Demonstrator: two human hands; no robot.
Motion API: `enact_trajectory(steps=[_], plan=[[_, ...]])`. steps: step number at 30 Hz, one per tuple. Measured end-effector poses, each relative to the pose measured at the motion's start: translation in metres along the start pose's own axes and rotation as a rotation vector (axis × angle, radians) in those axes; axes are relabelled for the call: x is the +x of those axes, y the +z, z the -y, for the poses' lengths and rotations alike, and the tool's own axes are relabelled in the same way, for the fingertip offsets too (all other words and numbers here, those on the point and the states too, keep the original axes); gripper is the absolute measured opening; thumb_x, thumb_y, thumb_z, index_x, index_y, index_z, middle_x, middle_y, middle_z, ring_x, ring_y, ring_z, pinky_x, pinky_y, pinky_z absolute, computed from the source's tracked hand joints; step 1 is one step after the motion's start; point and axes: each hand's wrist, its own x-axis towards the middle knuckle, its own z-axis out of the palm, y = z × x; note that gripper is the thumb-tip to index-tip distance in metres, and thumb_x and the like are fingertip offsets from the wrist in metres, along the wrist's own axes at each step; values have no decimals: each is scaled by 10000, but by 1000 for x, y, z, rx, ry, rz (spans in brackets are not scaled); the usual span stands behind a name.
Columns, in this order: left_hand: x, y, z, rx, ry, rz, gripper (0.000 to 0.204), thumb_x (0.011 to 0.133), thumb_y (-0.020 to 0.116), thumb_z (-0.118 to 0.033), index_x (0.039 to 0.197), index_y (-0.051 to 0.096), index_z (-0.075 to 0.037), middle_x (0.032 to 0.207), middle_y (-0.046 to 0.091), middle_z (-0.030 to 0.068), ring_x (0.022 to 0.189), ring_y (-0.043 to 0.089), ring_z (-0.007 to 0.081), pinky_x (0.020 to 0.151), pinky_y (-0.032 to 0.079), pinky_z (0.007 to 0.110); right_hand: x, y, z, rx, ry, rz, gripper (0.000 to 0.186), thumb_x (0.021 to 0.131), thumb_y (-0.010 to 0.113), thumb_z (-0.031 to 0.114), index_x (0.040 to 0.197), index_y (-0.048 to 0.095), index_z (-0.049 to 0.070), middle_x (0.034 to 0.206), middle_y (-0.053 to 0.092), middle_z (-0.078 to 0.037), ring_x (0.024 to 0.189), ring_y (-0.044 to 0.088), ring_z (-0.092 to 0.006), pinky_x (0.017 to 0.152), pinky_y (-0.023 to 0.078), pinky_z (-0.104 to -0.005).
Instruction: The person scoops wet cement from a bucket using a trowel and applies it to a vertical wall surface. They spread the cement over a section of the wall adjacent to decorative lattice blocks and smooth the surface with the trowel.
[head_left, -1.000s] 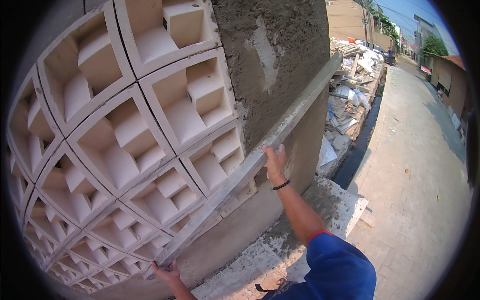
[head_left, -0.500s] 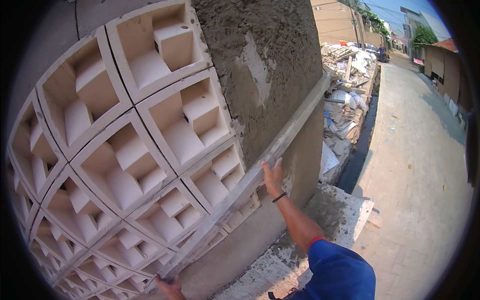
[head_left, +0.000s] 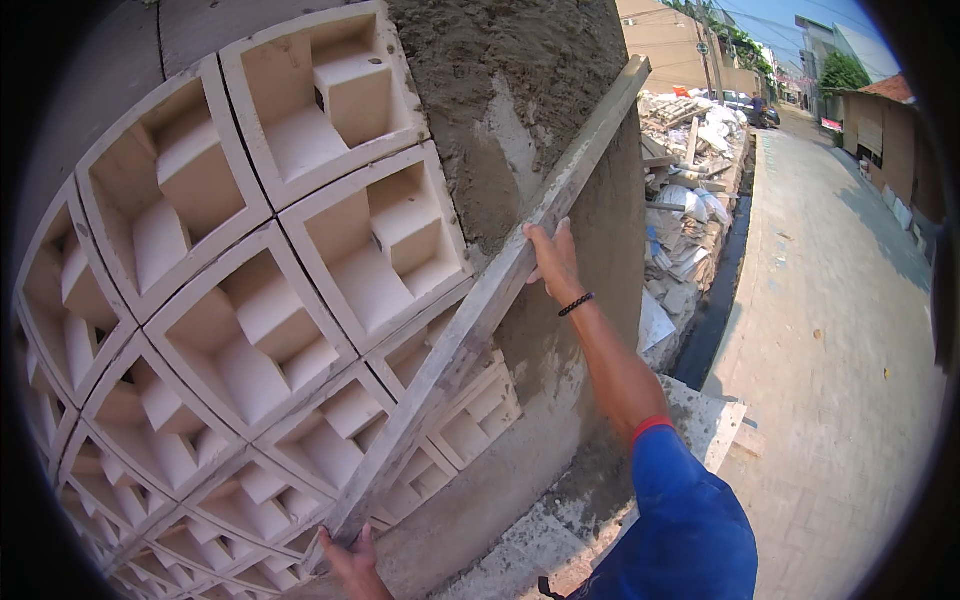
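Observation:
A long grey straightedge [head_left: 440, 375] runs slantwise across the wall, from low on the left to high on the right. My right hand [head_left: 554, 265] grips it above its middle, fingers wrapped over the edge. Near its lower end my left hand [head_left: 348, 558] is closed around the bar. Behind it are cream breeze blocks [head_left: 375, 240] with square recesses, partly covered by the bar. Damp grey mortar [head_left: 460, 90] coats the wall beside the blocks, rough above the bar and smoother below it [head_left: 600, 240]; a paler patch shows in the upper part.
At the wall's foot lies a mortar-spattered concrete ledge [head_left: 530, 550]. Beyond the wall's corner, rubble and sacks [head_left: 695, 215] are heaped beside a dark drainage channel [head_left: 715, 300]. A paved lane [head_left: 810, 350] runs along the right, with a small building [head_left: 885, 140] across it.
The straightedge has moved up the wall and tilts more steeply. My right hand has risen with it, and my left hand has come up slightly into fuller view.

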Motion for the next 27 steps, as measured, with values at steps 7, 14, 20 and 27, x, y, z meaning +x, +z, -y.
enact_trajectory(steps=[7,14,20,27], plan=[[0,-19,2,-74,-18,-22,606,865,637,-520,1344,523,-167,1410,516,15,1280,474,272,1019,400,499,-24,-6,-8,63,29,44,1069,789,666,386,1498,49,-122,1478,305,-336,1174,572,-381,516,614,-348],[13,-74,-15,42,29,-127,624,836,659,-548,1340,523,-205,1388,512,-3,1262,466,275,983,413,513,-70,-10,-76,60,152,7,1070,791,684,373,1497,49,-121,1493,277,-331,1196,557,-383,519,621,-350],[-2,-31,-21,18,37,-90,588,865,632,-522,1325,548,-166,1372,549,6,1258,493,255,1020,377,499,-47,0,-30,-35,79,-7,1044,796,679,333,1469,59,-168,1397,387,-373,1089,624,-380,499,623,-356],[-16,18,-19,-45,-32,72,526,901,625,-448,1325,550,-144,1357,571,29,1251,516,282,998,436,497,6,6,52,-101,-32,-7,1007,797,671,315,1428,98,-222,1307,456,-396,998,663,-376,480,610,-341]])
